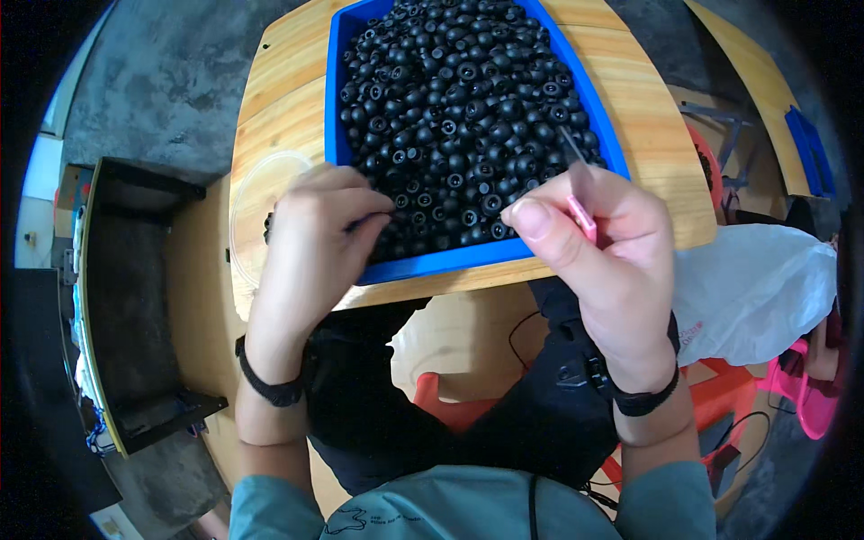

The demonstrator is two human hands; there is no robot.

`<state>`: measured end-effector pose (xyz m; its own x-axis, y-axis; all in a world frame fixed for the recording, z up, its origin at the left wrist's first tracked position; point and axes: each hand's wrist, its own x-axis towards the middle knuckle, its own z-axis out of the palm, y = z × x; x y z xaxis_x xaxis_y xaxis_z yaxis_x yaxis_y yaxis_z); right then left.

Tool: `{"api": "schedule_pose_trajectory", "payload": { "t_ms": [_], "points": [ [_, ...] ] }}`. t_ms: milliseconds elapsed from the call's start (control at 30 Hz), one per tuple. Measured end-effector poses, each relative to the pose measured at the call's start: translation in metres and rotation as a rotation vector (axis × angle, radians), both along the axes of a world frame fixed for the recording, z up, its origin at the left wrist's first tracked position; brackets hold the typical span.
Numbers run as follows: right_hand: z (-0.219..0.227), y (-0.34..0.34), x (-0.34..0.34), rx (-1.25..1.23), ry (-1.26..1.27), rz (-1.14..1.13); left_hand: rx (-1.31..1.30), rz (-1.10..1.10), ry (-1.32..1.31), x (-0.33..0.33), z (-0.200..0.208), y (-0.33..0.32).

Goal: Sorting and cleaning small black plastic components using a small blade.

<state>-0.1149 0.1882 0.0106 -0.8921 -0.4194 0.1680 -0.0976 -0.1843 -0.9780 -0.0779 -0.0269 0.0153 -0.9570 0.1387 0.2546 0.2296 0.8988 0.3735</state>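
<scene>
A blue tray (585, 99) heaped with several small black round rubber parts (459, 99) sits on a wooden table (279, 117). My left hand (315, 243) reaches over the tray's near left corner, fingers pinched among the black parts; what it holds is hidden by the fingers. My right hand (598, 247) hovers over the tray's near right corner and grips a thin tool with a pink handle (583, 220) and a dark metal tip pointing up and away. Both wrists wear black bands.
A clear round lid or dish (256, 193) lies on the table left of the tray. A dark open box (126, 297) stands at the left. A white plastic bag (756, 288) and red stool parts (720, 396) are at the right.
</scene>
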Motion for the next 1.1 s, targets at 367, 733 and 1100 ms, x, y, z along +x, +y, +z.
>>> {"api": "schedule_pose_trajectory", "payload": {
  "t_ms": [367, 733, 1100],
  "points": [
    [-0.004, 0.005, -0.003, -0.067, 0.029, -0.010, -0.216, -0.027, -0.378, -0.028, -0.011, 0.015],
    [-0.008, -0.006, -0.001, -0.045, 0.051, -0.074, -0.149, -0.091, -0.274, -0.022, -0.012, 0.005],
    [-0.009, -0.015, 0.007, 0.045, -0.090, 0.198, 1.266, -0.097, -0.292, 0.020, 0.006, 0.016]
  ]
}}
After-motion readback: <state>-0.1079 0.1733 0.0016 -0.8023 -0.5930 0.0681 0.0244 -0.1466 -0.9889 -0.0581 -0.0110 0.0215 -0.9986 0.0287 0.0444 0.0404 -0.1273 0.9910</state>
